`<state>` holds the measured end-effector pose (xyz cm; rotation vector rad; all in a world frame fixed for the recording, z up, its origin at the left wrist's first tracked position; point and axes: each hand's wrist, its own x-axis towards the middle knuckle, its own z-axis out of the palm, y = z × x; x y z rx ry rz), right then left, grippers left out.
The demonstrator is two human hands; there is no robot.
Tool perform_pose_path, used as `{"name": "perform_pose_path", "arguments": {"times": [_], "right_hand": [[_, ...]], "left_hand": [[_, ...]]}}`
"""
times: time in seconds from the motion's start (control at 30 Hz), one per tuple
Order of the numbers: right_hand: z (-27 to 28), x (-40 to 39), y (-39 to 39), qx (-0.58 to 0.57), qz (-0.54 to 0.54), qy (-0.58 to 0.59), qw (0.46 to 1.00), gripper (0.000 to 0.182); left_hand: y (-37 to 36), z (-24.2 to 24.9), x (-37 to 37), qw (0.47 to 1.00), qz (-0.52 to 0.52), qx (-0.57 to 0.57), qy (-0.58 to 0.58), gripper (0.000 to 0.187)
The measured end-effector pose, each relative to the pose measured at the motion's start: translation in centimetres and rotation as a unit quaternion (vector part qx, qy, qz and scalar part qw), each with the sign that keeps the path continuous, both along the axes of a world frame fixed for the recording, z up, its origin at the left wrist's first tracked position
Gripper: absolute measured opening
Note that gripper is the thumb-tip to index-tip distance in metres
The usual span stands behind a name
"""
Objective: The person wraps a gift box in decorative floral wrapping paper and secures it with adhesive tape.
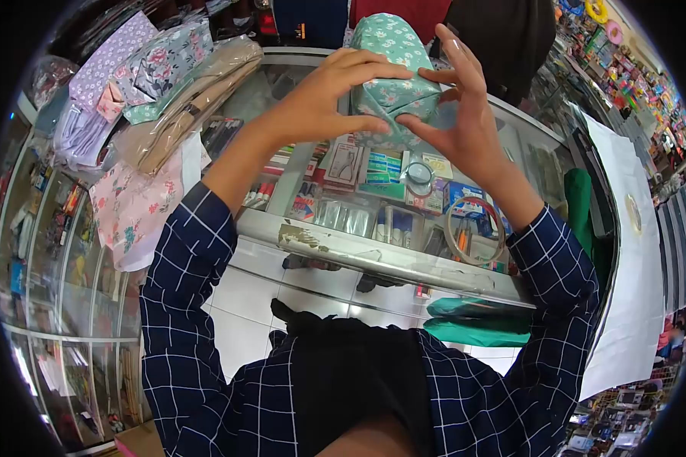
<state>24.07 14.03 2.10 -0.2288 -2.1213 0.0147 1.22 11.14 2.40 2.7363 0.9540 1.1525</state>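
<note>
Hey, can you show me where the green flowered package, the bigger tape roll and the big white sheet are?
Green floral-wrapped package (396, 93): head view, on its folded near end.
Large tape roll (448, 229): head view, left side of its ring.
White sheet (623, 286): head view, middle of its surface.

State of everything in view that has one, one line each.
Left hand: on the package, fingers across its top.
Right hand: thumb and fingertips against the package, index finger raised.
Green floral package: wrapped, near end folded; taped or not, cannot tell.
Large tape roll: lying on the glass, not in use.
Counter front edge: paint chipped.
Brown bundle: in clear plastic.
White sheet: unfolded.
</note>
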Motion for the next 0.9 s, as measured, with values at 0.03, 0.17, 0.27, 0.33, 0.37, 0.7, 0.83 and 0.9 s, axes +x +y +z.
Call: {"name": "perform_pose_path", "arguments": {"times": [0.03, 0.17, 0.27, 0.33, 0.37, 0.7, 0.83, 0.9], "right_hand": [[-0.2, -0.2, 0.0, -0.006, 0.004, 0.011, 1.000, 0.094], [0.8, 0.3, -0.5, 0.008, 0.031, 0.019, 0.999, 0.076], [3.0, 1.2, -3.1, 0.017, 0.020, -0.016, 1.000, 0.040], [3.8, 1.2, -5.3, -0.262, 0.076, -0.103, 0.957, 0.026], [3.9, 1.1, -6.0, -0.393, 0.102, -0.142, 0.903, 0.020], [0.9, -2.0, -2.8, -0.522, 0.151, -0.205, 0.814, 0.016], [0.7, -3.9, -3.4, -0.532, 0.157, -0.244, 0.795, 0.016], [1.1, -5.0, -3.6, -0.521, 0.130, -0.284, 0.795, 0.019]], "left_hand": [[0.1, 0.0, 0.3, 1.000, 0.003, 0.012, -0.006, 0.059], [0.8, -0.2, 0.8, 0.998, -0.015, 0.037, -0.038, 0.050], [1.3, -0.1, 0.8, 0.998, -0.018, 0.054, -0.038, 0.044], [1.5, 0.4, 0.8, 0.998, -0.034, 0.040, -0.040, 0.042], [1.6, 0.6, 0.7, 0.998, -0.043, 0.033, -0.040, 0.040], [3.1, 3.1, 0.8, 0.998, -0.054, -0.030, 0.015, 0.033], [3.3, 3.1, 0.7, 0.998, -0.058, -0.035, 0.013, 0.033], [4.0, 3.1, 0.6, 0.995, -0.086, -0.041, 0.008, 0.033]]}}
